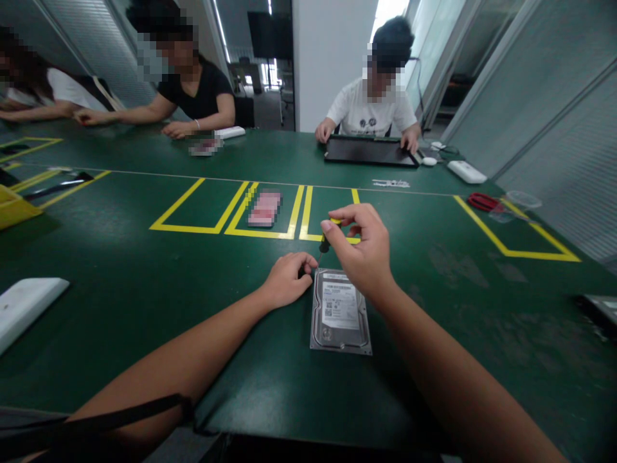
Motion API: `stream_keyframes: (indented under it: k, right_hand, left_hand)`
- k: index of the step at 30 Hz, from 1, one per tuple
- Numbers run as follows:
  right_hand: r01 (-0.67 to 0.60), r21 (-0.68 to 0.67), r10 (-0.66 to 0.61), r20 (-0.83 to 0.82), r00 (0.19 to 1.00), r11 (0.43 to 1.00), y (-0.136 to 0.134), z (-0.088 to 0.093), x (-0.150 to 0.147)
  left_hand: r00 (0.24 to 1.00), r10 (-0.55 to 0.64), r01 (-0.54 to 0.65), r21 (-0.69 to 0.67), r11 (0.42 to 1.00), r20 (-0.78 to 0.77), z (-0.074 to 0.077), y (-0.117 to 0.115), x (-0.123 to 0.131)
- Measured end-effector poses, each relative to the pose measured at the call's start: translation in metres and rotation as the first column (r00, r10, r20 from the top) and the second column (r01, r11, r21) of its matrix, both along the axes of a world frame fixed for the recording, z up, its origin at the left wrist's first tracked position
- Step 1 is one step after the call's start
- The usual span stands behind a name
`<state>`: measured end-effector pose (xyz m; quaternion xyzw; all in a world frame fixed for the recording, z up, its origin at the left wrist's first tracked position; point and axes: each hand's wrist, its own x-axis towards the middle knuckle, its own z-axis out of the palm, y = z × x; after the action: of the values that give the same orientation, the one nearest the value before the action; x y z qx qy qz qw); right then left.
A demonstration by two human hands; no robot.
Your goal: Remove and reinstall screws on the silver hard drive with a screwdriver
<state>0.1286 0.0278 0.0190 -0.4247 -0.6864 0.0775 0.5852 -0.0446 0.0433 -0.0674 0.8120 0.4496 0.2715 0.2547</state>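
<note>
A hard drive (340, 315) lies label up on the green table in front of me. My right hand (364, 247) grips a small yellow and black screwdriver (324, 244) by its handle. The shaft points down to the drive's far left corner; whether the tip sits in a screw is too small to tell. My left hand (289, 280) rests at that same corner, its fingers curled in close to the screwdriver's tip. What the left fingers hold, if anything, is hidden.
Yellow tape (187, 229) marks boxes on the green table (193, 360); one holds a blurred pink item (264, 209). A white box (29, 308) lies left, red cable (484, 202) at right. Across the table, a person handles a black panel (371, 152); two others sit further left.
</note>
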Motion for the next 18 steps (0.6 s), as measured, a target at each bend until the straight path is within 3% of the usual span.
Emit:
stream_keyframes:
  k: [11,18]
  right_hand:
    - [0.009,-0.036,-0.009,0.014,1.000,0.999,-0.0019,0.0003,-0.0001]
    - [0.007,0.013,-0.007,0.003,1.000,1.000,-0.0004,0.0013,-0.0009]
  left_hand:
    - [1.000,0.012,-0.012,-0.004,1.000,-0.017,0.0032,-0.0012,0.0010]
    - [1.000,0.009,-0.009,-0.011,1.000,-0.010,0.0033,-0.0014,0.0011]
